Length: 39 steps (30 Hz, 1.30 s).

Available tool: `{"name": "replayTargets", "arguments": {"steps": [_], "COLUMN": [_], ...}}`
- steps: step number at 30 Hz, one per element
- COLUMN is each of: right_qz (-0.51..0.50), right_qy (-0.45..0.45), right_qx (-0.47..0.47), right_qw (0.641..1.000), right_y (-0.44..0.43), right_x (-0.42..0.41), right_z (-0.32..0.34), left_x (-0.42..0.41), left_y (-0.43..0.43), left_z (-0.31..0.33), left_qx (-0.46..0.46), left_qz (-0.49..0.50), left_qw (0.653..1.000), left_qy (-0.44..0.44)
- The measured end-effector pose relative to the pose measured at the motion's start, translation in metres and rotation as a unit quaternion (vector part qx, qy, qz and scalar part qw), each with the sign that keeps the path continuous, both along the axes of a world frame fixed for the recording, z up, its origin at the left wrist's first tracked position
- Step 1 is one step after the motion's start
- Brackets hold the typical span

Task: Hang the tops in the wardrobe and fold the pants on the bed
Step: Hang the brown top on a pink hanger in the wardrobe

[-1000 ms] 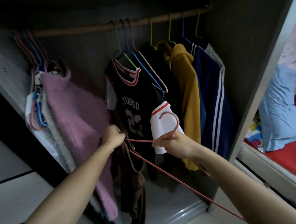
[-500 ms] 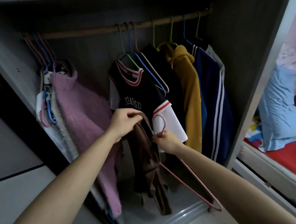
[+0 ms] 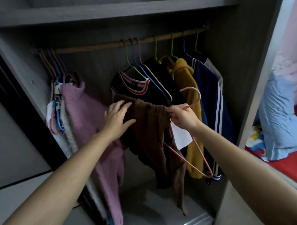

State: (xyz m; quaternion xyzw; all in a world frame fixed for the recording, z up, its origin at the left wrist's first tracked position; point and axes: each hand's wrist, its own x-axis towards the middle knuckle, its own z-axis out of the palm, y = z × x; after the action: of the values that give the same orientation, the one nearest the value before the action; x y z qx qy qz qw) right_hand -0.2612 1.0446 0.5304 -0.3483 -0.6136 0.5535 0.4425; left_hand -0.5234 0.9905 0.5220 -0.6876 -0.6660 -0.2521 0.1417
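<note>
A brown top hangs draped over a pink hanger in front of the open wardrobe. My right hand grips the hanger at its neck, just below the hook, together with the top's edge. My left hand lies with spread fingers on the top's upper left part. The hanger's lower frame sticks out to the lower right. Behind hangs a wooden rail carrying a black jersey, a mustard hoodie and a navy striped jacket.
A pink fuzzy sweater and several spare hangers hang at the rail's left end. The wardrobe's right wall stands close to the jacket. Beyond it lies a bed with a red sheet and a blue pillow.
Both hands rose with the brown top and hanger. The top went from bunched and dangling to spread along the hanger, and my left hand opened flat onto it.
</note>
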Motion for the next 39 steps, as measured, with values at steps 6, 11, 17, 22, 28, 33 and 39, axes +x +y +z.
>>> {"name": "replayTargets", "arguments": {"steps": [6, 11, 17, 22, 28, 33, 39], "right_qz": [0.053, -0.004, -0.045, -0.034, -0.009, 0.008, 0.121], "right_qy": [-0.036, -0.040, -0.202, -0.030, -0.043, -0.059, -0.081], "right_qx": [0.101, 0.107, 0.135, 0.083, 0.108, 0.101, 0.091], "right_qw": [0.993, 0.993, 0.969, 0.996, 0.993, 0.993, 0.985], "right_y": [0.005, 0.013, 0.017, 0.015, 0.019, 0.027, 0.036], "right_x": [0.025, 0.038, 0.044, 0.045, 0.040, 0.038, 0.026], "right_z": [0.021, 0.018, 0.013, 0.029, 0.025, 0.018, 0.020], "left_x": [0.009, 0.010, 0.007, -0.004, -0.006, -0.022, -0.003], "left_y": [0.007, 0.012, 0.018, 0.023, 0.021, 0.019, 0.017], "left_z": [0.016, 0.027, 0.048, 0.047, 0.057, 0.056, 0.052], "left_qx": [0.133, 0.187, 0.239, 0.181, 0.161, 0.094, 0.015], "left_qz": [-0.021, -0.074, -0.053, -0.028, -0.071, -0.063, -0.139], "left_qw": [0.989, 0.975, 0.908, 0.904, 0.950, 0.984, 0.965], "left_qy": [0.056, -0.093, -0.341, -0.386, -0.257, -0.136, -0.220]}}
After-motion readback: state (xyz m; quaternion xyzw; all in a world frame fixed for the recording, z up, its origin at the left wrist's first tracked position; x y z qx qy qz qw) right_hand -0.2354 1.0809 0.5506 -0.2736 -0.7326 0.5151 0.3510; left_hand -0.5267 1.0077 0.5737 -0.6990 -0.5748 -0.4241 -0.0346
